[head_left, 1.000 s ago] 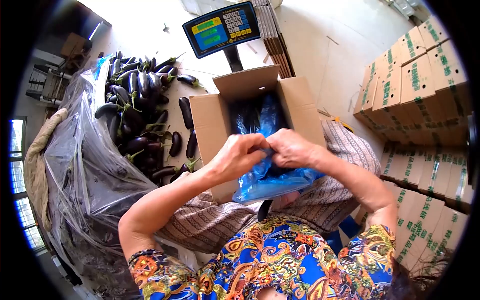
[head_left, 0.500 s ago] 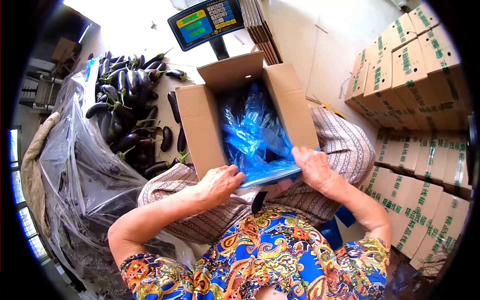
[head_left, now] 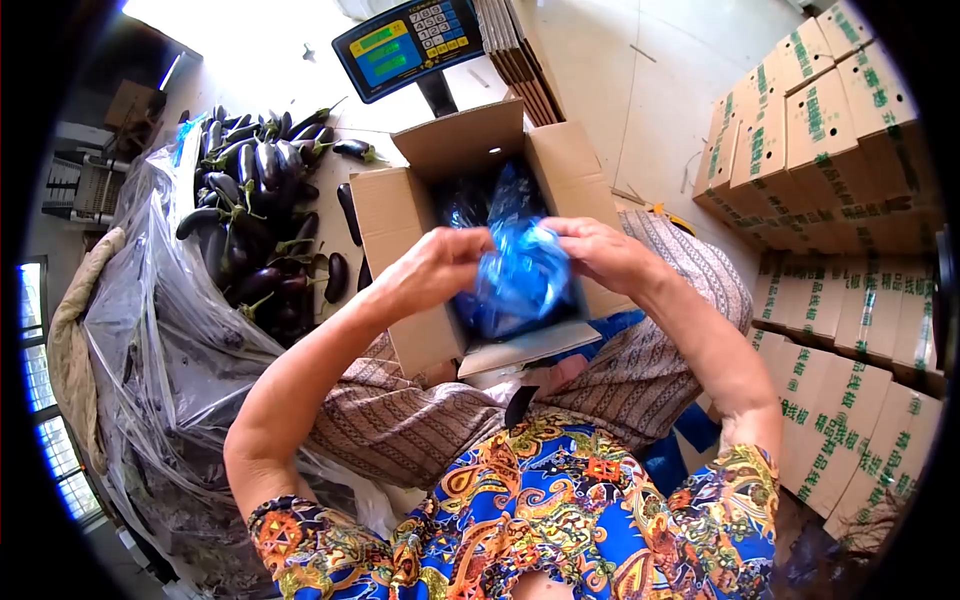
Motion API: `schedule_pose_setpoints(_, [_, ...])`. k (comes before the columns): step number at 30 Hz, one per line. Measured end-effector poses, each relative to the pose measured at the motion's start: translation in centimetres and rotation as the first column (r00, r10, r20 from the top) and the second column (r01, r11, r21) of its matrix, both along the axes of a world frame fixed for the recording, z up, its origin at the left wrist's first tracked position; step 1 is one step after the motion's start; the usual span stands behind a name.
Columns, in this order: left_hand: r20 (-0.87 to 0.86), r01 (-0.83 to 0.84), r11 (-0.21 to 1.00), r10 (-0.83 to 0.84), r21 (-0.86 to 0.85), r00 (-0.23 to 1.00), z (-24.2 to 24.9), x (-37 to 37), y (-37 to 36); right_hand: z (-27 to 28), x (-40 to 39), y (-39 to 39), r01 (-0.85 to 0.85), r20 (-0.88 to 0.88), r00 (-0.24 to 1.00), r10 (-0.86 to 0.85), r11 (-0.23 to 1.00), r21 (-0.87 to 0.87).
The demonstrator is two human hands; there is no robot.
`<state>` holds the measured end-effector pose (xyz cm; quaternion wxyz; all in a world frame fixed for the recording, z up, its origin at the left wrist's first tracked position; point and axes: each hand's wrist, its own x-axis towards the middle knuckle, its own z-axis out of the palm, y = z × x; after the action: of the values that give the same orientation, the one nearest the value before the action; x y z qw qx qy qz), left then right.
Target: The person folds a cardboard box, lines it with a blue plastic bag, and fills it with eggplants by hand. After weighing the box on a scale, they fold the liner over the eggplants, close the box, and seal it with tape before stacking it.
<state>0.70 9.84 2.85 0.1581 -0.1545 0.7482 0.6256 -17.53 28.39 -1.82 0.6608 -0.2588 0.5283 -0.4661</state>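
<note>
An open cardboard box (head_left: pixel 398 215) stands between my legs with its flaps spread. A blue plastic bag (head_left: pixel 522 285) lines it, and dark eggplants show dimly through the film at the far end. Over the box, my left hand (head_left: pixel 440 268) pinches the bag's left side. Opposite it, my right hand (head_left: pixel 600 255) grips the bag's right side with bent fingers. Between the two hands the film is bunched and smeared by motion.
A pile of eggplants (head_left: pixel 250 200) lies on the left beside a clear plastic sheet (head_left: pixel 180 330). A digital scale display (head_left: pixel 408 45) and flattened cardboard (head_left: pixel 515 60) stand behind the box. Printed cartons (head_left: pixel 820 130) are stacked at right.
Both hands have moved forward from the box's near edge to above its middle, drawing the blue bag's near edge with them. The near flap is now uncovered.
</note>
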Motion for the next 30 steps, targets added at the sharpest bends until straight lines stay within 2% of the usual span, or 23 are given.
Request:
schedule_pose_setpoints(1, [-0.026,-0.062,0.996,0.063,0.060,0.998,-0.8,-1.1,0.0,1.8,0.5,-1.0,-0.003,-0.125,0.992,-0.002,0.999,-0.042])
schedule_pose_setpoints(2, [-0.048,-0.122,0.985,0.128,0.120,0.991,-1.9,-1.9,0.0,2.5,-0.1,-1.6,-0.123,-0.251,0.960,0.127,0.992,0.031])
schedule_pose_setpoints(3, [-0.104,-0.213,0.971,0.224,0.111,0.969,-2.4,-2.4,0.4,2.2,-0.1,-1.7,-0.140,-0.477,0.869,0.130,0.990,0.015])
schedule_pose_setpoints(4, [-0.166,-0.193,0.977,0.176,-0.092,0.970,-3.4,-2.8,0.1,2.2,0.1,-1.7,-0.162,-0.676,0.727,0.123,0.987,0.005])
schedule_pose_setpoints(6, [-0.232,-0.280,0.896,0.208,-0.345,0.950,-4.5,-3.1,0.3,2.8,0.6,-1.2,-0.024,-0.647,0.760,0.054,0.998,0.056])
schedule_pose_setpoints(8, [-0.353,-0.257,0.837,0.083,-0.482,0.932,-6.2,-3.1,0.5,-0.6,1.0,-1.4,-0.048,-0.699,0.714,0.036,0.999,0.002])
schedule_pose_setpoints(9, [-0.283,-0.199,0.866,0.070,-0.459,0.957,-6.4,-3.3,0.6,-0.9,1.6,-2.1,-0.070,-0.618,0.785,0.029,0.997,-0.041])
schedule_pose_setpoints(10, [-0.249,-0.122,0.868,-0.001,-0.481,0.969,-6.0,-3.5,0.7,-3.0,2.6,-2.5,-0.025,-0.469,0.882,-0.052,0.987,-0.156])
schedule_pose_setpoints(12, [-0.276,-0.022,0.845,-0.150,-0.534,0.949,-7.6,-4.4,-0.2,-6.6,3.9,-4.2,-0.005,-0.513,0.858,-0.037,0.997,-0.080])
schedule_pose_setpoints(14, [-0.236,0.066,0.899,-0.183,-0.433,0.954,-4.8,-5.4,-1.3,-7.8,4.4,-5.4,0.122,-0.368,0.923,-0.112,0.993,0.002])
schedule_pose_setpoints(15, [-0.262,0.055,0.907,-0.178,-0.417,0.949,-4.4,-5.4,-2.4,-8.1,4.5,-5.8,0.182,-0.294,0.942,-0.159,0.982,0.051])
schedule_pose_setpoints(16, [-0.120,0.058,0.930,-0.108,-0.362,0.987,-2.4,-5.8,-3.0,-6.1,4.5,-5.9,0.104,-0.347,0.933,-0.092,0.994,0.018])
schedule_pose_setpoints(18, [-0.295,0.015,0.878,-0.177,-0.478,0.939,-1.9,-5.1,-4.1,-2.1,4.4,-4.9,-0.072,-0.461,0.886,0.049,0.997,-0.032])
schedule_pose_setpoints(19, [-0.311,0.097,0.853,-0.290,-0.514,0.905,-3.4,-4.9,-4.5,-2.9,4.4,-4.2,-0.130,-0.542,0.841,0.017,0.976,-0.172])
schedule_pose_setpoints(20, [-0.318,0.188,0.859,-0.367,-0.476,0.874,-5.9,-4.5,-4.5,-3.6,3.9,-3.9,-0.150,-0.541,0.841,0.032,0.973,-0.175])
schedule_pose_setpoints(22, [-0.159,0.310,0.827,-0.425,-0.470,0.891,-7.8,-3.5,-3.0,-3.9,2.9,-3.8,-0.194,-0.537,0.840,0.070,0.965,-0.178])
schedule_pose_setpoints(23, [-0.192,0.212,0.786,-0.385,-0.580,0.903,-8.0,-3.3,-2.3,-3.7,2.5,-3.7,-0.192,-0.540,0.841,0.040,0.954,-0.228])
schedule_pose_setpoints(26, [-0.115,0.165,0.712,-0.327,-0.683,0.938,-8.0,-3.4,-4.0,-2.5,2.0,-3.9,-0.076,-0.529,0.844,-0.086,0.958,-0.276])
schedule_pose_setpoints(27, [-0.203,0.094,0.743,-0.299,-0.662,0.932,-7.4,-2.9,-4.8,-2.8,1.5,-3.9,-0.142,-0.672,0.714,-0.196,0.899,-0.413])
schedule_pose_setpoints(28, [-0.063,0.195,0.704,-0.323,-0.683,0.944,-6.7,-2.4,-5.4,-3.0,1.1,-3.8,-0.198,-0.792,0.602,-0.099,0.943,-0.268])
schedule_pose_setpoints(30, [0.000,0.232,0.665,-0.330,-0.710,0.944,-6.0,-1.3,-4.7,-3.0,0.4,-3.9,-0.237,-0.933,0.334,0.132,0.970,0.052])
